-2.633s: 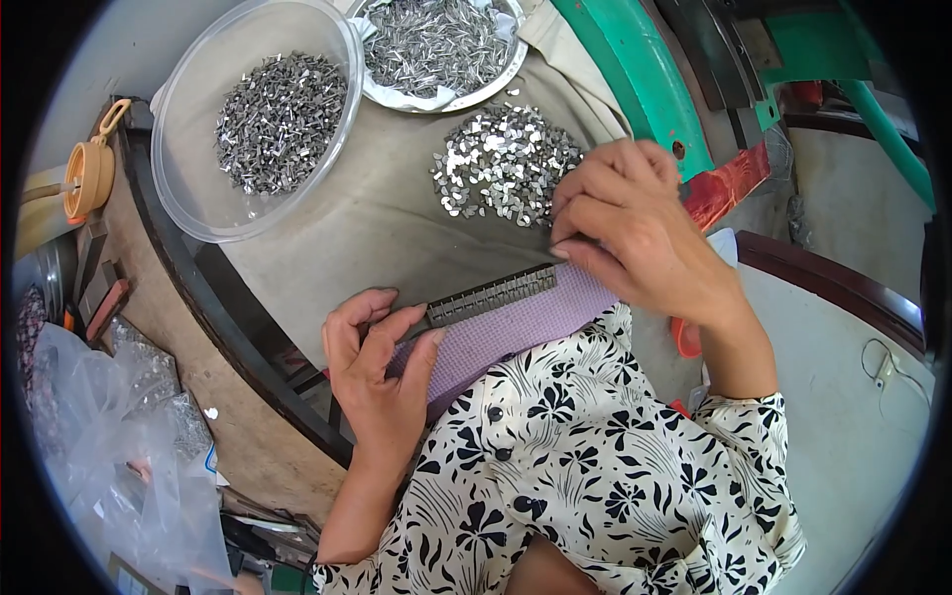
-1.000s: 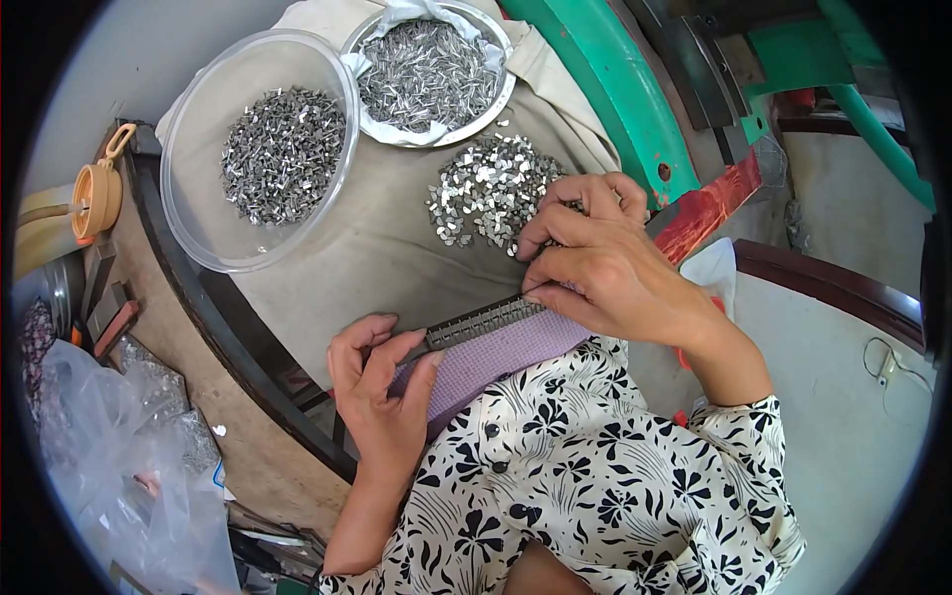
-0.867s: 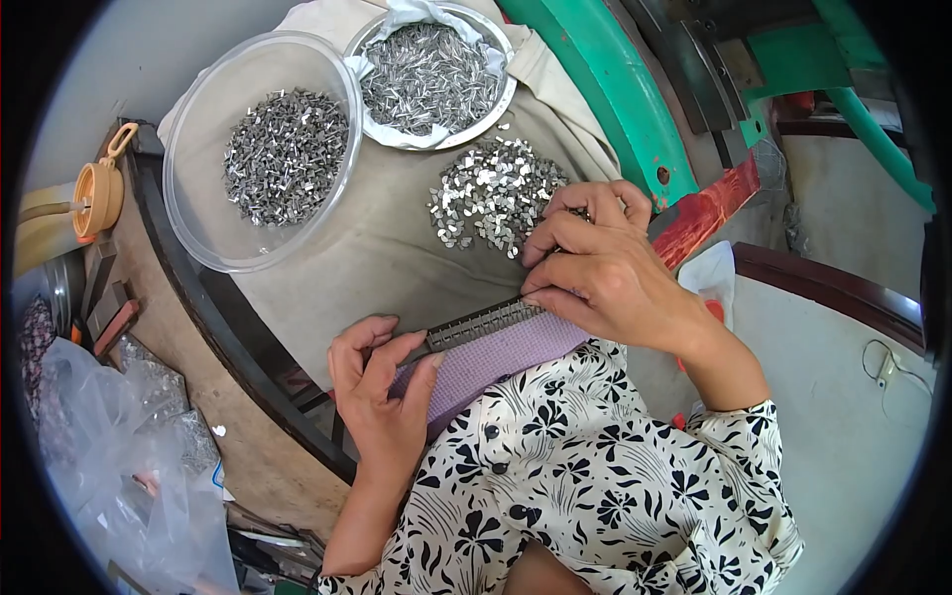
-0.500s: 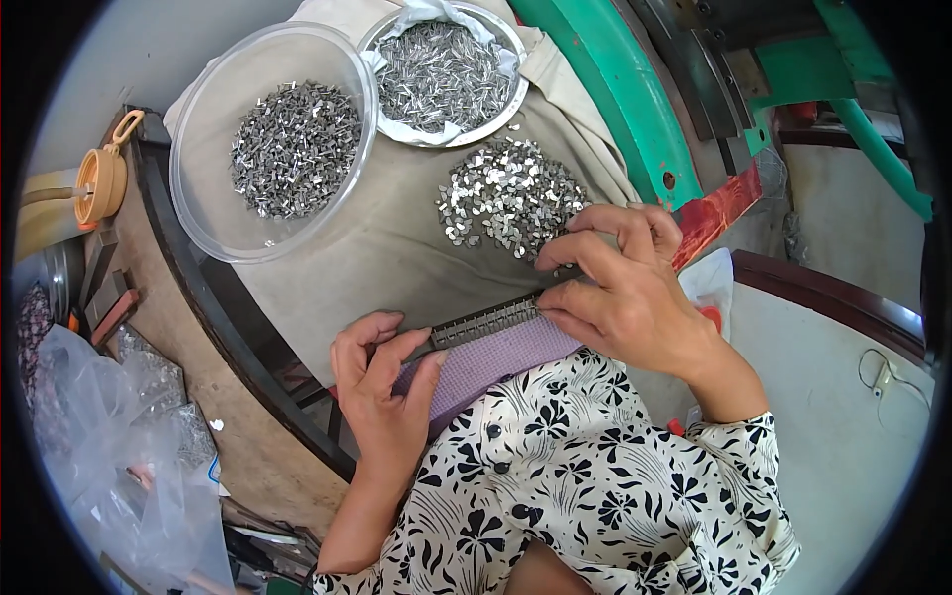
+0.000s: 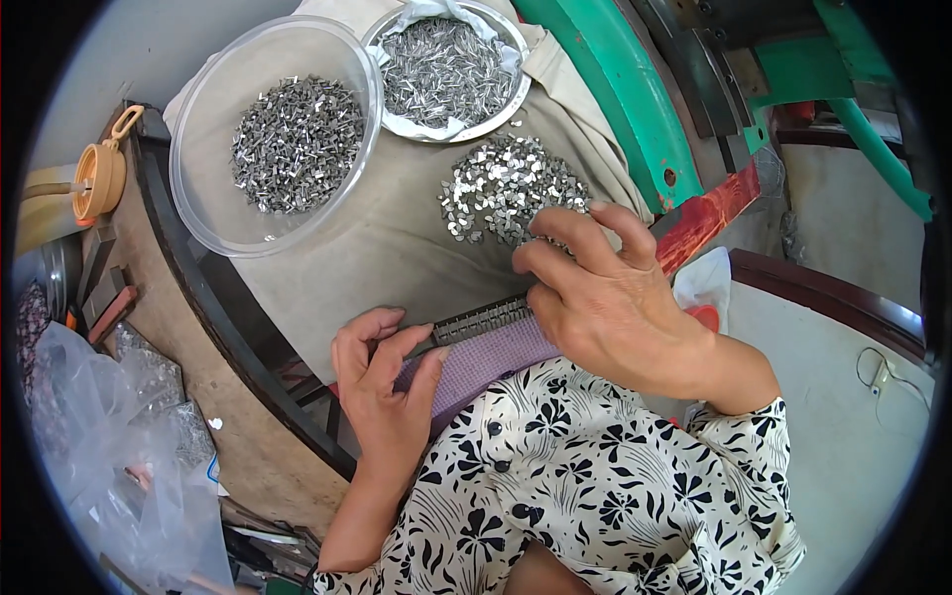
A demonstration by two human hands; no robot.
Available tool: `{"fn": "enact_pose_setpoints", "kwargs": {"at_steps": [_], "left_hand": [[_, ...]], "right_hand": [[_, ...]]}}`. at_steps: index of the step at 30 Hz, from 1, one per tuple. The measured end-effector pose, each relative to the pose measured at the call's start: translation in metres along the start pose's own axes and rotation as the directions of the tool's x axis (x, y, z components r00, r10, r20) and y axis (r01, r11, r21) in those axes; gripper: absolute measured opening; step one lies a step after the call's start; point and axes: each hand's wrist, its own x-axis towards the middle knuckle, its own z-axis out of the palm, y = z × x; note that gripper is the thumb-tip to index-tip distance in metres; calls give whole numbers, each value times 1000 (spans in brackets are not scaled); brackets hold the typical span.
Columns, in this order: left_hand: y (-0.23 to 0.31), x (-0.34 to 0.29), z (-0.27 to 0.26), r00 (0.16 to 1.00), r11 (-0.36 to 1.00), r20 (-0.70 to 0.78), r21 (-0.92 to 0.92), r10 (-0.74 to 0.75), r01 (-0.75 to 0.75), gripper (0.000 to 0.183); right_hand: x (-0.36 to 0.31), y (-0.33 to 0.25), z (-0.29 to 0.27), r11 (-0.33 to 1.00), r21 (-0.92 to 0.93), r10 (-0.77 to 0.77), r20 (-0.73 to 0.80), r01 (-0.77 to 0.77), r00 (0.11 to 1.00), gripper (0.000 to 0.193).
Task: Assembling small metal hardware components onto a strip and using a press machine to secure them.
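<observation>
A narrow dark metal strip [image 5: 484, 322] with a row of slots and small metal pieces along it lies on a folded purple cloth [image 5: 493, 365] close to my body. My left hand [image 5: 382, 372] pinches the strip's left end between thumb and fingers. Over the right end, my right hand [image 5: 620, 293] is curled with bent fingers and covers that part of the strip. Anything between its fingertips is hidden. Just beyond it lies a loose pile of small flat shiny metal pieces [image 5: 501, 183], which the fingers partly overlap.
A clear plastic bowl [image 5: 203, 213] of short metal bits stands at the far left on a grey-brown cloth [image 5: 327, 297]. Beside it is a round metal bowl [image 5: 521, 94] of thin metal pins. Green machinery [image 5: 615, 99] borders the right. Plastic bags [image 5: 119, 466] lie at lower left.
My right hand has shifted left and turned, its fingers now reaching over the right end of the strip and the near edge of the pile. My left hand keeps its hold.
</observation>
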Motion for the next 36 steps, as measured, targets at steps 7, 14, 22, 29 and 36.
{"fn": "enact_pose_setpoints", "kwargs": {"at_steps": [7,14,22,29,36], "left_hand": [[0,1,1,1000,1000,0,-11,10,-10,31],[-1,0,0,1000,1000,-2,-11,6,-6,32],[-2,-3,-1,999,999,8,15,35,-35,33],[-1,-3,-2,999,999,19,29,34,-35,34],[-1,-5,-7,998,998,68,54,5,-9,31]], "right_hand": [[4,1,-7,995,-96,2,134,11,991,11],[11,24,-9,969,234,77,21,-80,997,12],[13,39,8,948,298,115,6,-112,993,14],[17,40,9,940,324,117,-3,-110,993,12],[15,38,16,981,193,37,-40,-29,998,16]]}}
